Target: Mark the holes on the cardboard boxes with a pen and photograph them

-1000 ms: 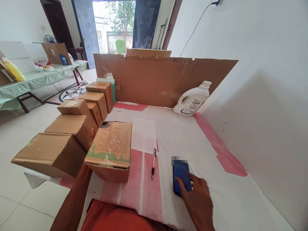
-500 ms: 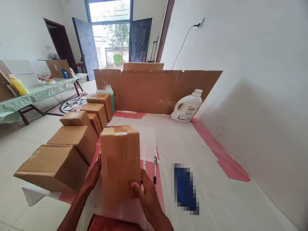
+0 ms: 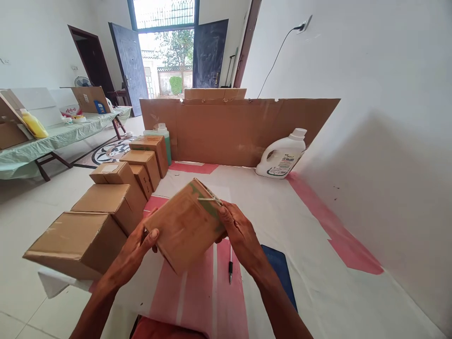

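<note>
Both hands held a tilted cardboard box (image 3: 185, 226) above the worktop (image 3: 318, 263): left hand (image 3: 136, 247) gripped its lower corner, right hand (image 3: 238, 228) its upper edge, near the pen (image 3: 230, 263).

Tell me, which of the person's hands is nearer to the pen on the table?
Right. The right hand grips the tilted cardboard box just above the pen; the left hand holds the box's opposite edge, farther away.

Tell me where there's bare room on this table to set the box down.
Free: the white and pink cover between the held box, the white jug and the wall. Crowded: the left edge, lined with cardboard boxes; the pen and phone lie under the right hand.
</note>
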`<state>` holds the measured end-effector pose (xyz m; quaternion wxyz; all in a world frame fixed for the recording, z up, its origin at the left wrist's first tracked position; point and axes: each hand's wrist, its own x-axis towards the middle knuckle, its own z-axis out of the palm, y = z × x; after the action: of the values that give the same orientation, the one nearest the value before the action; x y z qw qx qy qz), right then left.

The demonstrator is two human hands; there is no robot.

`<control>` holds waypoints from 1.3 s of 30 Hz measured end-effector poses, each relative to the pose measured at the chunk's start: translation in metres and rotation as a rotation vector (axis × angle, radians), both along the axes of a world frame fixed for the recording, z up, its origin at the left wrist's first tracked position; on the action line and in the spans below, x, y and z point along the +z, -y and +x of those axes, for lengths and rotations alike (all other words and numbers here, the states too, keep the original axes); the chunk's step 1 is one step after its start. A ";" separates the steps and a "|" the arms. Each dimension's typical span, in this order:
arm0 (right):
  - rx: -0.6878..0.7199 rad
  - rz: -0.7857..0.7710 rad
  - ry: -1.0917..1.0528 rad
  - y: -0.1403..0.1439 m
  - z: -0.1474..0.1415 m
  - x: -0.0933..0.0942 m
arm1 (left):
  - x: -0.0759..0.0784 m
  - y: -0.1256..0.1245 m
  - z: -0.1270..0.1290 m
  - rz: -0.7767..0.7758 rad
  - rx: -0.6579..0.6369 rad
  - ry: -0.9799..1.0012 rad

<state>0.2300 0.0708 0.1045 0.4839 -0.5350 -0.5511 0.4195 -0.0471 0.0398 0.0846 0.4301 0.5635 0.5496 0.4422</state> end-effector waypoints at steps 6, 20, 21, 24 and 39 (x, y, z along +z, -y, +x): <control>0.038 0.047 -0.044 -0.044 0.006 -0.029 | -0.018 -0.052 0.024 0.032 0.096 -0.008; -0.111 0.077 -0.066 -0.068 0.039 -0.106 | -0.105 -0.071 0.119 -0.046 -0.023 0.010; -0.167 0.097 -0.057 -0.073 0.054 -0.104 | -0.099 -0.080 0.134 -0.068 -0.059 0.017; -0.326 0.105 -0.031 -0.083 0.113 -0.100 | -0.083 -0.116 0.190 -0.092 -0.214 0.043; -0.779 0.069 0.032 -0.163 0.382 -0.155 | -0.126 -0.298 0.482 0.026 -0.705 -0.139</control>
<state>0.6116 0.2343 -0.0504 0.6158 -0.6940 -0.3281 0.1773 0.4346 0.3383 -0.0416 0.5104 0.7526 0.3438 0.2341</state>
